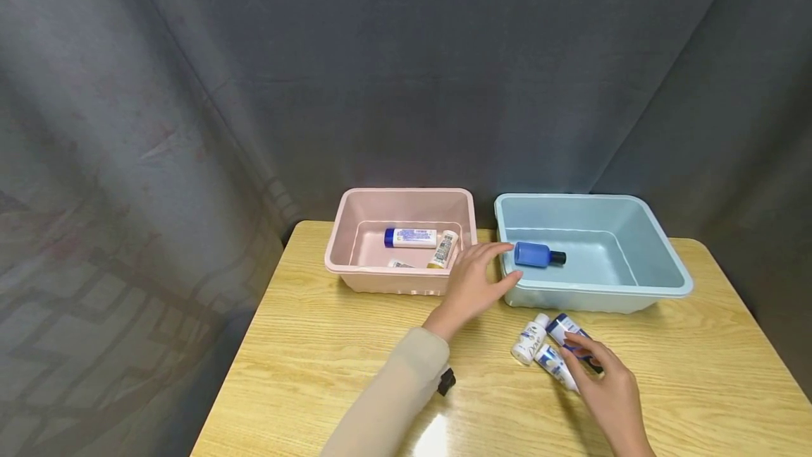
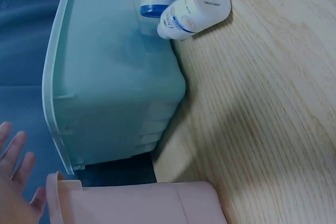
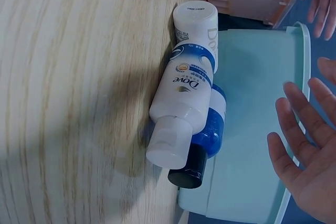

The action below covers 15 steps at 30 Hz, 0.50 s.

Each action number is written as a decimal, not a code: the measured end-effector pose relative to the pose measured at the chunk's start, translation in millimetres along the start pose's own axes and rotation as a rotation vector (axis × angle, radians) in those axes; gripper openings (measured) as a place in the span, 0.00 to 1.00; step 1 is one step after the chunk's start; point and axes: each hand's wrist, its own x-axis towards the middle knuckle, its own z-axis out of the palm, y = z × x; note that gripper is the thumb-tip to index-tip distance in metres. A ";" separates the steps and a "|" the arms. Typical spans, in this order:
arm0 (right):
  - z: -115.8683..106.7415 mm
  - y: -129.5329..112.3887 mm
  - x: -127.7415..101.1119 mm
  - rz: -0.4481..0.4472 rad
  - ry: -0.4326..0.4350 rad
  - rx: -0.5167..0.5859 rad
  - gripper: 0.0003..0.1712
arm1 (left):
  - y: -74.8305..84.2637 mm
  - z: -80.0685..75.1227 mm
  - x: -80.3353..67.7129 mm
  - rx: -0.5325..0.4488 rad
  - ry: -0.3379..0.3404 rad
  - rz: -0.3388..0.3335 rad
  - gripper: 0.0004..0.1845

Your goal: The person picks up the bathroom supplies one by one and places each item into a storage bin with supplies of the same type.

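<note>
My left hand (image 1: 476, 284) reaches over the near left corner of the light blue bin (image 1: 596, 291), fingers spread. Close to its fingertips, a blue bottle (image 1: 531, 254) with a black cap lies inside that bin. My right hand (image 1: 605, 386) hovers over three small bottles grouped on the table, thumb and fingers apart. These are a white Dove bottle (image 1: 528, 345), a white-and-blue Dove bottle (image 3: 184, 87), and a blue bottle (image 3: 212, 135) with a black cap. In the right wrist view, the right hand's relaxed fingers (image 3: 294, 114) hold nothing.
A pink bin (image 1: 387, 281) stands left of the blue one, with a white tube (image 1: 415, 238) with a blue cap, a white bottle (image 1: 443, 249) and another white item inside. A small black object (image 1: 447, 381) shows beside the left sleeve. Dark curtain (image 1: 406, 76) hangs behind the wooden table (image 1: 285, 358).
</note>
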 end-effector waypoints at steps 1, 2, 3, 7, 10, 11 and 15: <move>-0.2 -0.2 -0.1 0.002 -0.003 0.000 0.17 | 0.6 1.0 0.8 0.018 -0.008 0.000 0.28; -0.4 0.0 -0.3 0.004 -0.004 0.000 0.17 | 1.2 1.9 1.6 0.037 -0.018 0.001 0.28; -0.4 0.3 -0.4 0.004 -0.006 0.001 0.17 | 1.7 2.7 2.4 0.059 -0.028 0.001 0.28; -0.6 2.4 -0.8 0.002 -0.006 0.001 0.17 | 2.6 5.2 5.4 0.134 -0.052 0.003 0.29; -0.9 3.7 -1.1 0.000 -0.003 -0.004 0.17 | 2.4 7.1 7.3 0.165 -0.053 0.012 0.29; -1.1 4.0 -1.2 0.001 -0.003 -0.004 0.17 | 2.2 7.7 7.8 0.172 -0.053 0.013 0.29; -1.8 5.4 -1.8 0.008 -0.001 -0.014 0.17 | 1.3 10.8 9.5 0.200 -0.059 0.010 0.30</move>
